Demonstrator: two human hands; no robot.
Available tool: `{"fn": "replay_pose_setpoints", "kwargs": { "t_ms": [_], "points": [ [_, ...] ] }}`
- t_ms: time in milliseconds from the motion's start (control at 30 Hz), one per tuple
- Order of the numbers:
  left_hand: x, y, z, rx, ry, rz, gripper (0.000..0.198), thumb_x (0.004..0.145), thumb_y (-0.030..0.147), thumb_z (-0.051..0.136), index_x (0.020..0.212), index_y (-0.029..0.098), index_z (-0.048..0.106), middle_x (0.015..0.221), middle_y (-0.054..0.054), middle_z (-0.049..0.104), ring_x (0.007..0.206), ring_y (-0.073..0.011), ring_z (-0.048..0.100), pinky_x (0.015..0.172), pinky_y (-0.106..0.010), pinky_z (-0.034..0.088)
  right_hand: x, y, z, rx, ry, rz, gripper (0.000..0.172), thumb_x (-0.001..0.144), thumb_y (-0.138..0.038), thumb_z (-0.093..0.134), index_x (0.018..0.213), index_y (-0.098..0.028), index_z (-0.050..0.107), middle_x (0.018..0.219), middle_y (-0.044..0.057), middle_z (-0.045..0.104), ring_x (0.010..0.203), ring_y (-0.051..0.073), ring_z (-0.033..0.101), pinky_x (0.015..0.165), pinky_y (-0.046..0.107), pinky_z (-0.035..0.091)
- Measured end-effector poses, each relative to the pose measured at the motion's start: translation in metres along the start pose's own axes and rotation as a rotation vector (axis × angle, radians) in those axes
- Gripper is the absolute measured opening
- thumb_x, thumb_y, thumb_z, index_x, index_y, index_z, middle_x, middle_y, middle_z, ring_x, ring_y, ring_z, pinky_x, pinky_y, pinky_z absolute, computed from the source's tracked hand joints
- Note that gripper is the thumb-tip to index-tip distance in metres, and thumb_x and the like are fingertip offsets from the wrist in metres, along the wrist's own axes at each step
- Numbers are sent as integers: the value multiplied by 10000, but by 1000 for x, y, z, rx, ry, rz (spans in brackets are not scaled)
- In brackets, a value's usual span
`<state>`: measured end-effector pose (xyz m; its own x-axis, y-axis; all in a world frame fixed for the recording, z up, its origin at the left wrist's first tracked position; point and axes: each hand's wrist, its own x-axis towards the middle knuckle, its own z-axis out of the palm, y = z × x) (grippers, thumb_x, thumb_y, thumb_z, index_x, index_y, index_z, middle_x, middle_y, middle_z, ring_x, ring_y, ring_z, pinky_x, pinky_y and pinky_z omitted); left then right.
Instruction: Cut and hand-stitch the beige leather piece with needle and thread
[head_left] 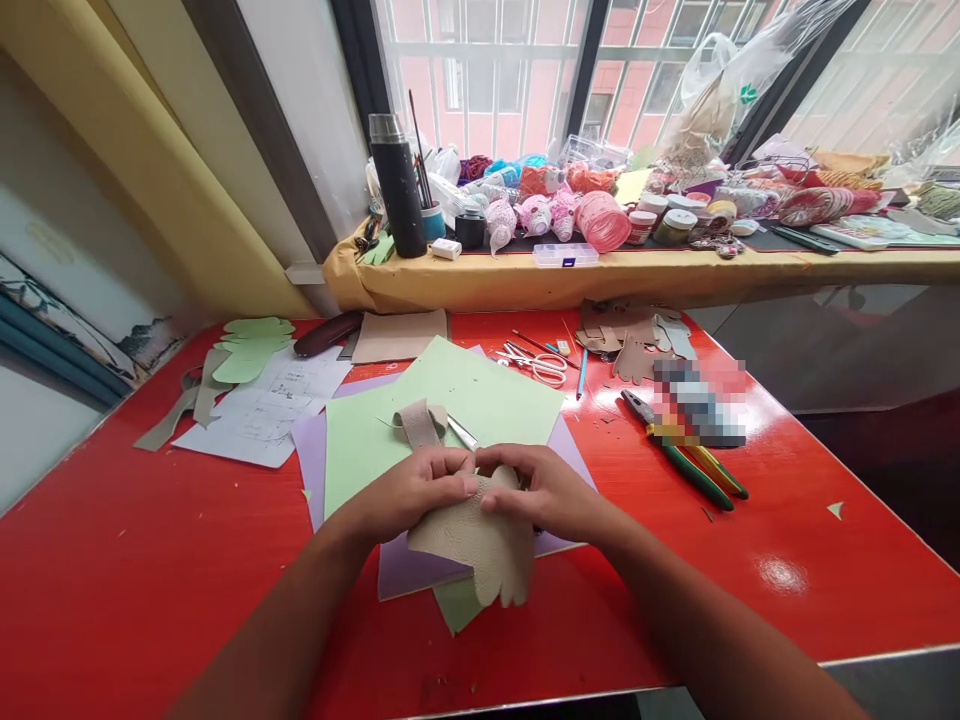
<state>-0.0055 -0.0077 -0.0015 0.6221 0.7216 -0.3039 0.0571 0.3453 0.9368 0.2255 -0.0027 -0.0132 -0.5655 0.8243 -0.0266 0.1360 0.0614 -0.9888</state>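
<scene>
Both my hands hold a beige leather cutout (487,540) with a scalloped, finger-like lower edge, raised over the near side of the paper. My left hand (427,485) pinches its top edge between thumb and fingers. On the other side, my right hand (544,490) grips it with the thumb in front and the fingers curled behind. The two hands meet at the top of the piece; whether something small is pinched there is hidden. Just beyond them, a curled beige strip (420,424) and a slim metal-like tool (461,432) lie on the light green sheet (375,450).
Purple sheets (309,460) lie under the green one. To the right are scissors (536,364), a blue pencil (582,374), pliers (682,455) and brown scraps (637,358). At left sit a marked white paper (262,410) and green cutouts (255,345). A flask (397,190) stands on the sill.
</scene>
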Motion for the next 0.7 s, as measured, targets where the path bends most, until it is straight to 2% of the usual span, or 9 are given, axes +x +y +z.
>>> {"fn": "replay_pose_setpoints", "kwargs": {
  "t_ms": [100,167,267,367,433,500,600,700],
  "points": [
    [0,0,-4,-2,91,9,431,849,550,781,771,187,561,693,30,490,580,-96,404,500,-206,276,0,0,6,-24,112,110,277,826,-490,812,922,-233,776,840,13,725,788,204,616,653,284,432],
    [0,1,-9,-66,140,23,410,792,530,845,884,188,639,748,7,583,613,-115,501,515,-202,346,1,0,5,-6,215,117,276,834,-497,793,837,-226,744,752,6,679,710,186,572,606,279,398],
    [3,3,-15,-187,183,99,526,718,432,925,1133,191,710,1020,-86,730,864,-217,670,702,-276,530,2,-2,-1,48,356,93,329,831,-553,777,810,-232,711,687,-1,615,647,177,511,561,280,359],
    [7,3,-17,-259,258,164,519,751,374,912,1202,179,742,1154,-132,750,990,-258,691,829,-336,557,2,-1,-3,71,432,80,357,817,-584,783,805,-236,702,662,-5,576,628,172,476,546,282,333],
    [10,2,-16,-266,296,167,421,786,385,884,1126,156,784,1072,-132,771,912,-243,696,786,-325,549,2,1,-1,111,401,101,361,815,-590,788,831,-239,705,674,-3,593,626,173,487,543,282,335],
    [12,1,-14,-261,340,181,367,809,411,861,1058,148,809,965,-111,776,813,-214,678,718,-301,528,2,4,3,181,315,137,369,817,-596,789,885,-242,711,713,5,641,642,184,535,550,284,363],
    [13,1,-11,-263,417,213,381,804,441,856,1055,158,814,879,-75,763,746,-185,650,657,-272,497,2,5,7,256,176,156,379,839,-590,778,978,-241,728,843,35,731,753,225,640,626,312,449],
    [15,1,-11,-256,462,226,400,789,460,860,1061,171,809,874,-57,755,738,-172,637,643,-257,491,2,6,10,267,89,180,400,861,-589,759,1050,-237,731,877,42,755,774,231,666,646,321,463]
  ]
}}
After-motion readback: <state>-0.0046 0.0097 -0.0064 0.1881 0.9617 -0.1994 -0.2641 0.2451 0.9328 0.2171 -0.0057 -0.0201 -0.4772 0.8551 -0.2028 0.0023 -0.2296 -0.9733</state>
